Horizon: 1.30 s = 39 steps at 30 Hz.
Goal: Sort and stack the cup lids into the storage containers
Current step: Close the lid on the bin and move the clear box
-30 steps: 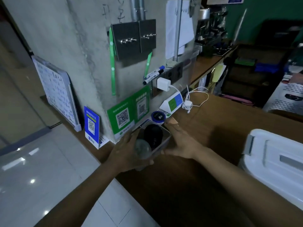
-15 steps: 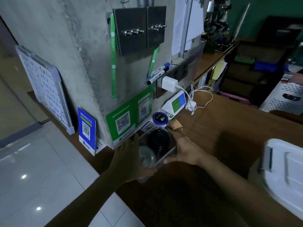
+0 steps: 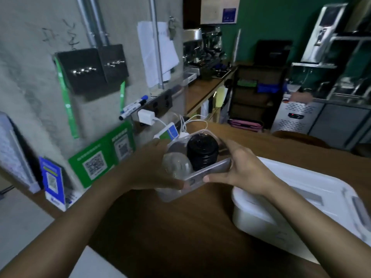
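A clear plastic storage container (image 3: 208, 169) is held above the wooden counter (image 3: 180, 227), clear of the concrete pillar. Inside it stands a stack of black cup lids (image 3: 201, 151) beside a stack of clear domed lids (image 3: 176, 164). My left hand (image 3: 152, 167) grips the container's left side. My right hand (image 3: 239, 167) grips its right rim, thumb along the near edge. The container's bottom is partly hidden by my hands.
A large white lidded bin (image 3: 301, 201) sits on the counter at the right, just under my right wrist. Green QR signs (image 3: 100, 155), a blue sign (image 3: 53, 177), a charger with white cables (image 3: 148, 117) and markers (image 3: 133, 106) line the pillar. Coffee machines stand behind.
Both hands have lifted the container off the counter by the pillar and carried it right, toward the white bin. The view has swung right.
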{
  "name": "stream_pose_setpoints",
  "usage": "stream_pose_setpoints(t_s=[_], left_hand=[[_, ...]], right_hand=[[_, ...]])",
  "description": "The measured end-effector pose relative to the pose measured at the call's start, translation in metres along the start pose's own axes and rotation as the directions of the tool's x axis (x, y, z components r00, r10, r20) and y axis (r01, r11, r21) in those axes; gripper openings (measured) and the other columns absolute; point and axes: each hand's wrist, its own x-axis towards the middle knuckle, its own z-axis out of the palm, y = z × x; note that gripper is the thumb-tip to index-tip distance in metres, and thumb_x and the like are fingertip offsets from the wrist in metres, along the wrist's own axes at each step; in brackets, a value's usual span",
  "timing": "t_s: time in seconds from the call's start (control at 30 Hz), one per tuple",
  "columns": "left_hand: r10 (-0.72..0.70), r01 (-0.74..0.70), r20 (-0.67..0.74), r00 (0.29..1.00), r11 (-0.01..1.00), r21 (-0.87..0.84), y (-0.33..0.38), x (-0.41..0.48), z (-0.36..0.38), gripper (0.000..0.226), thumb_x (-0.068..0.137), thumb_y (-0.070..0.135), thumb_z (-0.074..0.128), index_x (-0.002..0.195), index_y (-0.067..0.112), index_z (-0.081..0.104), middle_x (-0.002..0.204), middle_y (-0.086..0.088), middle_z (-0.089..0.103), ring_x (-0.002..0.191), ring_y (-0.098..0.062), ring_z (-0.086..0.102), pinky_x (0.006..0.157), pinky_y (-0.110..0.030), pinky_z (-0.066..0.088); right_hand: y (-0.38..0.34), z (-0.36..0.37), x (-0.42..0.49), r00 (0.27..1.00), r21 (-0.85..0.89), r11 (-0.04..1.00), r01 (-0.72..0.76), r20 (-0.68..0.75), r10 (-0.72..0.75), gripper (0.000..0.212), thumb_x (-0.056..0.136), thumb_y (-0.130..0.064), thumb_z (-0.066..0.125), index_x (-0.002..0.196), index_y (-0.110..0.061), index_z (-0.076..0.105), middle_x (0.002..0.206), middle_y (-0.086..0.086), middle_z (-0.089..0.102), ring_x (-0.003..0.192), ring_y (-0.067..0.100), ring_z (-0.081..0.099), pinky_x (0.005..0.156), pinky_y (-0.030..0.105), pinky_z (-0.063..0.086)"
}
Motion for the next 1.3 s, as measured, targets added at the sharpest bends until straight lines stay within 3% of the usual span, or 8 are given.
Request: stream_pose_setpoints(t_s=[0.07, 0.27, 0.4, 0.57, 0.63, 0.7, 0.83, 1.3], left_hand=[[0.059, -0.058, 0.034, 0.998, 0.998, -0.018, 0.033, 0.017, 0.003, 0.089, 0.051, 0.069, 0.088, 0.124, 0.040, 0.047, 0.120, 0.019, 0.048, 0.113, -0.007, 0.049, 0.091, -0.029, 0.047], [0.226, -0.224, 0.150, 0.962, 0.974, -0.034, 0.122, 0.061, 0.035, 0.133, 0.044, 0.074, 0.086, 0.157, 0.036, 0.028, 0.144, 0.014, 0.039, 0.132, -0.009, 0.044, 0.111, -0.039, 0.045], [0.320, -0.326, 0.291, 0.902, 0.945, -0.029, 0.161, 0.089, 0.054, 0.133, 0.057, 0.064, 0.094, 0.162, 0.033, 0.020, 0.148, 0.015, 0.033, 0.138, -0.008, 0.038, 0.115, -0.032, 0.037], [0.398, -0.408, 0.420, 0.816, 0.910, -0.071, 0.179, 0.117, 0.070, 0.136, 0.060, 0.061, 0.095, 0.165, 0.030, 0.015, 0.152, 0.021, 0.026, 0.142, -0.003, 0.032, 0.117, -0.024, 0.029], [0.414, -0.430, 0.462, 0.785, 0.900, -0.077, 0.182, 0.128, 0.070, 0.137, 0.059, 0.064, 0.093, 0.166, 0.034, 0.013, 0.156, 0.024, 0.023, 0.146, -0.002, 0.028, 0.120, -0.026, 0.027], [0.428, -0.456, 0.496, 0.756, 0.887, -0.072, 0.184, 0.135, 0.068, 0.136, 0.062, 0.064, 0.092, 0.166, 0.038, 0.009, 0.160, 0.027, 0.016, 0.151, -0.001, 0.020, 0.123, -0.027, 0.022], [0.442, -0.479, 0.512, 0.736, 0.875, -0.066, 0.184, 0.142, 0.067, 0.134, 0.067, 0.057, 0.093, 0.166, 0.039, 0.005, 0.164, 0.028, 0.010, 0.151, 0.000, 0.016, 0.124, -0.027, 0.020], [0.483, -0.516, 0.523, 0.702, 0.851, -0.092, 0.179, 0.145, 0.072, 0.136, 0.067, 0.060, 0.091, 0.166, 0.038, 0.001, 0.166, 0.032, 0.004, 0.153, 0.000, 0.012, 0.122, -0.024, 0.019]], right_hand=[[0.012, -0.030, -0.027, 0.997, -0.019, 0.999, -0.042, -0.066, 0.040, 0.099, 0.056, -0.074, 0.085, 0.139, -0.033, 0.050, 0.129, -0.013, 0.061, 0.119, 0.008, 0.058, 0.102, 0.038, 0.051], [0.050, -0.097, -0.114, 0.958, -0.047, 0.974, -0.220, -0.198, 0.207, 0.105, 0.055, -0.076, 0.084, 0.143, -0.036, 0.046, 0.129, -0.016, 0.059, 0.114, 0.007, 0.059, 0.098, 0.036, 0.053], [0.070, -0.115, -0.163, 0.914, -0.016, 0.941, -0.338, -0.243, 0.325, 0.092, 0.061, -0.068, 0.087, 0.138, -0.033, 0.049, 0.128, -0.017, 0.060, 0.114, 0.003, 0.059, 0.094, 0.027, 0.052], [0.082, -0.119, -0.197, 0.855, -0.003, 0.880, -0.474, -0.240, 0.460, 0.081, 0.065, -0.070, 0.084, 0.129, -0.037, 0.047, 0.129, -0.018, 0.058, 0.120, 0.007, 0.058, 0.099, 0.036, 0.054], [0.082, -0.116, -0.203, 0.865, -0.164, 0.869, -0.467, -0.286, 0.412, 0.092, 0.070, -0.074, 0.077, 0.145, -0.039, 0.037, 0.145, -0.017, 0.046, 0.133, 0.009, 0.049, 0.104, 0.039, 0.051], [0.080, -0.113, -0.202, 0.922, -0.402, 0.843, -0.357, -0.293, 0.252, 0.099, 0.081, -0.073, 0.066, 0.160, -0.039, 0.018, 0.166, -0.014, 0.020, 0.152, 0.011, 0.024, 0.119, 0.040, 0.037], [0.078, -0.106, -0.191, 0.981, -0.555, 0.809, -0.195, -0.121, 0.153, 0.087, 0.095, -0.064, 0.050, 0.165, -0.033, 0.009, 0.171, -0.015, -0.001, 0.157, 0.004, -0.006, 0.129, 0.032, 0.004], [0.073, -0.087, -0.180, 0.939, -0.462, 0.821, -0.335, -0.231, 0.254, 0.084, 0.086, -0.073, 0.054, 0.157, -0.031, 0.039, 0.164, -0.016, 0.031, 0.153, -0.002, 0.019, 0.128, 0.031, 0.014]])
